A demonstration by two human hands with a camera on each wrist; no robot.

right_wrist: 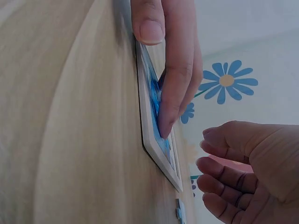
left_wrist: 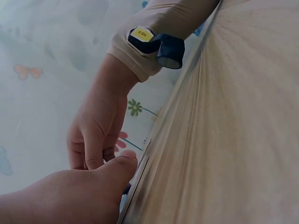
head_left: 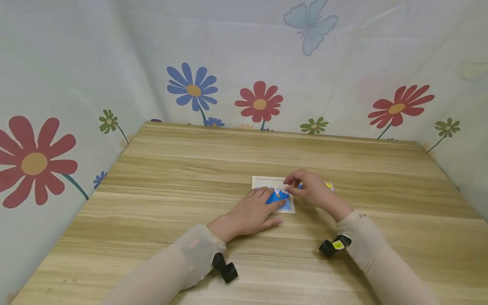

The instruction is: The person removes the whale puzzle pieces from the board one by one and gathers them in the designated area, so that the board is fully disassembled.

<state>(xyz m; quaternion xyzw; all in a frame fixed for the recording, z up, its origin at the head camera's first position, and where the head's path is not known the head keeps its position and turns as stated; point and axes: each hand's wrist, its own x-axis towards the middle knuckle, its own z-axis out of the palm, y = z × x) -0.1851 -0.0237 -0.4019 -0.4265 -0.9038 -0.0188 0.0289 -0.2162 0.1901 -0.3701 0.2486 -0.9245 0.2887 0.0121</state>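
A flat puzzle board (head_left: 272,182) with a pale frame and a blue picture lies on the table. My left hand (head_left: 251,212) rests over its left part with fingers spread and covers some of the picture. In the right wrist view, a fingertip of the left hand (right_wrist: 177,65) touches the blue surface inside the frame (right_wrist: 145,116). My right hand (head_left: 310,190) hovers at the board's right edge. Its fingers are loosely bent, and the right wrist view shows nothing held between thumb and fingers of this hand (right_wrist: 247,172).
Partly hidden behind the right hand, a small piece with yellow print (head_left: 329,186) lies right of the board. The wooden table (head_left: 171,169) meets a flower-printed cloth (head_left: 228,51) at its back and sides. Black devices are strapped to both wrists.
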